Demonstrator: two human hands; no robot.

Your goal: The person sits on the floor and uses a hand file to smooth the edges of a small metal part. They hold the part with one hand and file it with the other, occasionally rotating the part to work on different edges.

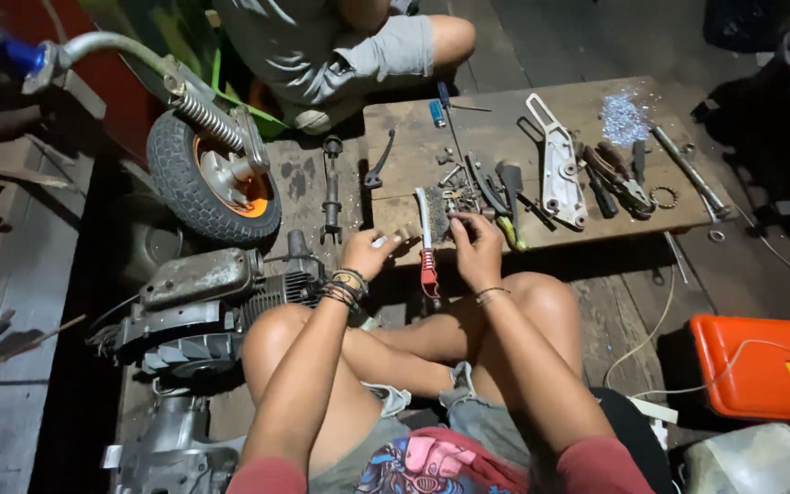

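Head view, looking down at a person cross-legged on a wooden floor. Left hand (368, 253) is curled shut around a small pale part (381, 241), held just above the near edge of a low wooden board (413, 155). Right hand (475, 249) is pinched closed on something small and metallic at the fingertips; too small to name. Between the two hands lies a wire brush (427, 240) with a red handle, bristle end on the board, handle hanging over the edge.

Board carries scattered bolts (454, 178), a white bracket (560, 174), pliers (624, 183), a ring (663, 196). Engine block (203, 302) sits by the left knee; a small wheel (208, 174) stands beyond it. Another person's knee shows at the top. Orange case (761, 366) on the right.

Judgement: small-part handling by fingertips. Best done low over the board, so a dropped piece lands among the hardware and not in the floor gaps. Brush is within reach of either hand.
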